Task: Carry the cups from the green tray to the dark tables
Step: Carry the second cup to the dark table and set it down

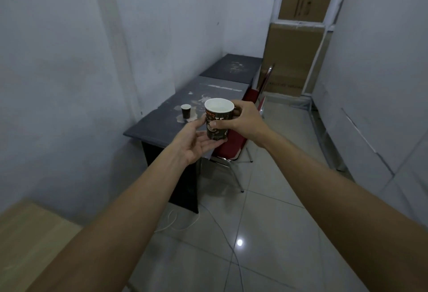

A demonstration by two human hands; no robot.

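I hold a dark printed paper cup (217, 127) with a white inside, upright, in front of me at mid-frame. My right hand (245, 120) grips its side from the right. My left hand (194, 141) lies palm-up under its base, fingers spread. Beyond the cup stands the nearer dark table (148, 129), with a second dark paper cup (185, 111) upright on its worn top. A second dark table (231, 67) adjoins it farther back. The green tray is out of view.
A red chair (229, 150) with metal legs is tucked at the nearer table's right side. Cardboard boxes (291, 60) are stacked at the back. A light wooden surface (32, 236) shows at lower left. White cables (176, 224) lie on the tiled floor.
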